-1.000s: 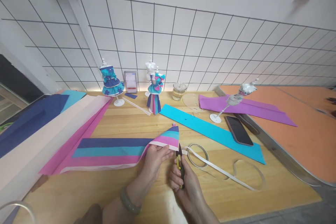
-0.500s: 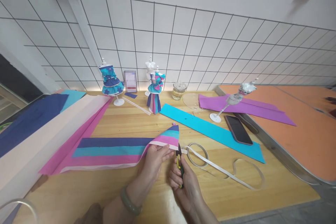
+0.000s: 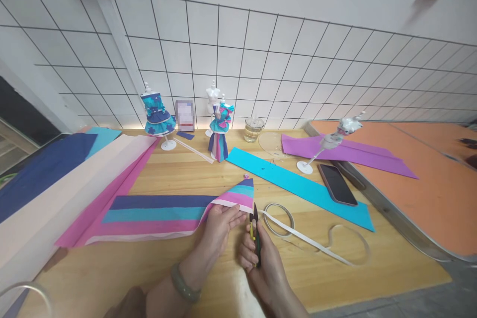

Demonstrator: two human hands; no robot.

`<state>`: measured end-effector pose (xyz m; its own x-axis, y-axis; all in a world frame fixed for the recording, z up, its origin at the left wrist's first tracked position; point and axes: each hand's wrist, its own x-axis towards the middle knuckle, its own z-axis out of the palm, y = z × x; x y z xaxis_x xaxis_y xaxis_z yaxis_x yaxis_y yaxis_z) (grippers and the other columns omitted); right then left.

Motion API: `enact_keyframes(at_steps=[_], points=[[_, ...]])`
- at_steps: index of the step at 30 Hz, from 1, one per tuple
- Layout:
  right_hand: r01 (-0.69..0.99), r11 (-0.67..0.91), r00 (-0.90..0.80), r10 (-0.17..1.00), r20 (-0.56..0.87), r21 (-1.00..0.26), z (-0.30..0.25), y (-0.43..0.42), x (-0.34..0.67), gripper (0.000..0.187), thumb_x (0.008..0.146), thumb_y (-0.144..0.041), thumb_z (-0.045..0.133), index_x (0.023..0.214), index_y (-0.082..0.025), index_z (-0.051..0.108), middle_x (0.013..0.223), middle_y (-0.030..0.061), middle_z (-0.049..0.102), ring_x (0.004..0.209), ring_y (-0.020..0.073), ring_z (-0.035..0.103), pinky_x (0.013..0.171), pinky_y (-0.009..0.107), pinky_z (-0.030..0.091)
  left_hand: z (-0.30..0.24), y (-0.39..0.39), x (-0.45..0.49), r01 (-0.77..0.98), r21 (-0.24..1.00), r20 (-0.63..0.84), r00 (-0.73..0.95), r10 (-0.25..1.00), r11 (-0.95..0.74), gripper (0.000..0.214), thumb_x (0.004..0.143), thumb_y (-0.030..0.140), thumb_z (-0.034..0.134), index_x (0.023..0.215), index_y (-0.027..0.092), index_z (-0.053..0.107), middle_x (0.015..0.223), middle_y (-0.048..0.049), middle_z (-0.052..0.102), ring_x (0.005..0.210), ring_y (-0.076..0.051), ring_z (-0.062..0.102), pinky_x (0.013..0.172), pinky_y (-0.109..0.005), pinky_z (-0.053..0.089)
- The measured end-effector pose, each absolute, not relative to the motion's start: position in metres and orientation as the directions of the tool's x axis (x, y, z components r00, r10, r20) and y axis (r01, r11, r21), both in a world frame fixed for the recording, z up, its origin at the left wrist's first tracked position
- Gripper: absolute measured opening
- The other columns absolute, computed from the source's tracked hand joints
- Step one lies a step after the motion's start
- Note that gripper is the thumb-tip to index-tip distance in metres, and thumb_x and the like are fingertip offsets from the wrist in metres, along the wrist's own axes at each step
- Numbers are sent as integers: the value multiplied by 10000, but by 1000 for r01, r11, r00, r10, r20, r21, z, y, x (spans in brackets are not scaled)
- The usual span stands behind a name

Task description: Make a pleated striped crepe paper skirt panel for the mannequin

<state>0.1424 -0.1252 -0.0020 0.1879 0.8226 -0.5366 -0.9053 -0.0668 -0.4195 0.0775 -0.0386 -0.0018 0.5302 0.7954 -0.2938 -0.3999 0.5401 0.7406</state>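
My left hand [image 3: 219, 226] pinches the near edge of a striped crepe paper strip [image 3: 156, 214] in navy, turquoise, pink and white. The strip's right end is lifted and turned over, while its left part lies on the table. In my right hand [image 3: 263, 253] is a pair of scissors [image 3: 255, 223] with yellow and dark handles, its blades pointing away from me just beside the strip's corner. Right of the blades lies a roll of narrow white tape [image 3: 278, 219], with a loose length [image 3: 309, 239] trailing to the right.
A flat turquoise strip [image 3: 298, 186] lies beyond the tape, with a phone [image 3: 337, 185] on its right end. Small dress forms [image 3: 159, 114] stand along the back, near a glass jar [image 3: 254, 130]. Coloured paper sheets [image 3: 112, 179] cover the left side; purple paper [image 3: 372, 156] lies right.
The short white tape piece at the strip's corner has come away from it, and the scissor blades now stand clear beside that corner. The loose tape has shifted slightly left.
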Motion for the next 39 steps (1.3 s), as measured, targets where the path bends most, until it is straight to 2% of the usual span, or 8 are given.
enact_keyframes(at_steps=[5, 8, 10, 12, 15, 19, 25, 39], points=[[-853, -84, 253, 795, -551, -515, -3, -127, 143, 379, 714, -565, 556, 782, -204, 460, 459, -117, 289, 354, 13, 137, 377, 177, 96, 1, -36, 77, -438, 736, -272, 506, 818, 516, 215, 654, 227, 702, 808, 122, 593, 789, -55, 653, 766, -186, 634, 797, -369, 489], [-731, -169, 305, 787, -537, -662, -2, -134, 145, 445, 723, -629, 478, 832, -199, 509, 444, -112, 297, 338, 27, 169, 353, 170, 132, 2, -32, 76, -488, 727, -249, 469, 848, 483, 212, 646, 220, 708, 794, 119, 594, 776, -48, 645, 748, -168, 627, 796, -357, 487], [-487, -232, 397, 800, -450, -842, 0, -142, 150, 463, 721, -618, 485, 867, -185, 558, 471, -72, 414, 365, 57, 322, 360, 179, 239, 2, -29, 75, -515, 721, -241, 442, 864, 464, 203, 642, 215, 712, 774, 117, 592, 763, -44, 640, 733, -156, 621, 792, -348, 487], [-82, -278, 486, 827, -282, -957, 3, -152, 161, 407, 710, -546, 546, 879, -180, 601, 611, 7, 581, 518, 119, 509, 446, 206, 363, 1, -27, 75, -534, 719, -233, 419, 878, 446, 211, 637, 207, 715, 786, 118, 596, 769, -43, 639, 743, -154, 617, 791, -342, 487], [500, -391, 547, 834, -68, -772, 2, -166, 185, 325, 765, -417, 505, 1003, -221, 607, 756, 47, 669, 653, 192, 599, 545, 246, 413, -2, -26, 75, -546, 716, -230, 403, 886, 435, 230, 625, 204, 723, 803, 121, 604, 775, -43, 638, 761, -158, 614, 788, -341, 488], [832, -468, 505, 861, 57, -298, -11, -175, 213, 328, 809, -237, 399, 1091, -233, 566, 756, 41, 685, 656, 220, 624, 542, 270, 397, -4, -26, 76, -535, 719, -238, 409, 881, 443, 200, 627, 206, 721, 764, 117, 606, 742, -33, 630, 730, -144, 605, 792, -343, 487], [906, -423, 415, 897, 149, 21, -25, -185, 242, 264, 778, -151, 414, 981, -209, 573, 765, 45, 679, 666, 202, 624, 521, 248, 375, -4, -27, 76, -507, 734, -240, 428, 871, 452, 204, 648, 207, 707, 803, 128, 600, 768, -28, 634, 742, -139, 601, 822, -363, 478], [718, -681, 664, 732, 153, 145, -22, -217, 344, 326, 763, -186, 445, 1065, -206, 567, 779, 81, 674, 626, 218, 597, 488, 263, 330, -5, -29, 78, -472, 733, -276, 451, 849, 489, 283, 603, 245, 738, 819, 119, 607, 825, -75, 668, 804, -194, 628, 832, -382, 475]])
